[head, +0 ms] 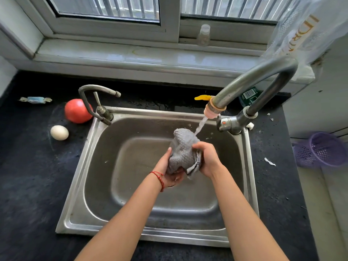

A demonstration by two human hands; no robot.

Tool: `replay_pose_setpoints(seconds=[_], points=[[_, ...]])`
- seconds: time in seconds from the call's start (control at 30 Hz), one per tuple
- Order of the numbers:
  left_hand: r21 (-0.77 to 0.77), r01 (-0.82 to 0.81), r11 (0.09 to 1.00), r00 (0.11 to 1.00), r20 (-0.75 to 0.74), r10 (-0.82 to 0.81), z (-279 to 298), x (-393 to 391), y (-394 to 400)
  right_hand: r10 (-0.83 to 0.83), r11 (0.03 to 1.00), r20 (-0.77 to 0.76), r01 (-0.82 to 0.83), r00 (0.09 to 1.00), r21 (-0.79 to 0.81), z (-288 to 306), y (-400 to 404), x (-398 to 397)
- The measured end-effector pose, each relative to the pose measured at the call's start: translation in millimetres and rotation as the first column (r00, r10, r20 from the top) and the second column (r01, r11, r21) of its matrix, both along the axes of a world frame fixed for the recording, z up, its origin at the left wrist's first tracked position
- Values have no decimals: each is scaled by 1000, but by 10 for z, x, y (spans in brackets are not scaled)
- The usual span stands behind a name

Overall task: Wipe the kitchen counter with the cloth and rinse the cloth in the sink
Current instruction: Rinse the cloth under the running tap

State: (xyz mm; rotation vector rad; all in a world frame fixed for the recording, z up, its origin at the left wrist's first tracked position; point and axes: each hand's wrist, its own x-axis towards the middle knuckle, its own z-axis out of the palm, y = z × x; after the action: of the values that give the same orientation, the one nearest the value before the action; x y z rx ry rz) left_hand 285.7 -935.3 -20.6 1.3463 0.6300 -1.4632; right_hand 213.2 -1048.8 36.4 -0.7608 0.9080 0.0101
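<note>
A grey textured cloth (182, 149) is bunched up over the steel sink (90, 185), held between both hands. My left hand (170, 171) grips its lower part from the left; a red string circles that wrist. My right hand (208, 159) clasps the cloth's right side, where folded edges hang down. Water runs from the big tap (250, 80) through its pink nozzle onto the top of the cloth. The black counter (33, 176) surrounds the sink.
Left of the sink lie a red tomato (77, 111), a white egg (59, 132) and a wrapped candy (35, 100). A small second tap (98, 97) stands at the sink's back left corner. A purple basket (323, 149) lies at the right edge. White scraps dot the right counter.
</note>
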Motion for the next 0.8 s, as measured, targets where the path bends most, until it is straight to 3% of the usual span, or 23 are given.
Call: replay_pose_setpoints(seconds=[0.07, 0.13, 0.2, 0.27, 0.37, 0.5, 0.57, 0.63, 0.7, 0.8], points=[[-54, -118, 992, 990, 69, 122, 70, 20, -98, 141, 958, -102, -162, 985, -237, 30, 68, 67], [-94, -161, 982, 977, 128, 172, 17, 34, -230, 164, 768, -311, -319, 936, -556, 0, 206, 150], [-78, -151, 985, 963, 214, 165, -5, -3, -326, 40, 568, -433, -377, 901, -732, -34, 315, 191], [-51, -105, 993, 944, 310, 116, 38, -55, -346, -89, 566, -526, -392, 846, -725, -27, 267, 198], [-102, -108, 989, 925, 355, 138, 141, -93, -330, -106, 576, -575, -421, 812, -701, -93, 142, 183], [-9, -277, 961, 921, 282, 268, 113, 60, -363, 32, 430, -455, -423, 890, -798, -103, 458, 112], [-7, -238, 971, 950, 205, 235, 101, 35, -368, 39, 366, -503, -480, 863, -797, -111, 516, 53], [-78, -154, 985, 968, 187, 166, 101, -41, -347, -46, 367, -582, -528, 812, -766, -142, 409, 27], [-150, -69, 986, 971, 217, 101, 143, -88, -330, -136, 455, -605, -493, 785, -742, -192, 264, 38], [-161, -73, 984, 957, 265, 115, 145, -45, -288, -144, 577, -525, -360, 839, -733, -270, 143, 98]])
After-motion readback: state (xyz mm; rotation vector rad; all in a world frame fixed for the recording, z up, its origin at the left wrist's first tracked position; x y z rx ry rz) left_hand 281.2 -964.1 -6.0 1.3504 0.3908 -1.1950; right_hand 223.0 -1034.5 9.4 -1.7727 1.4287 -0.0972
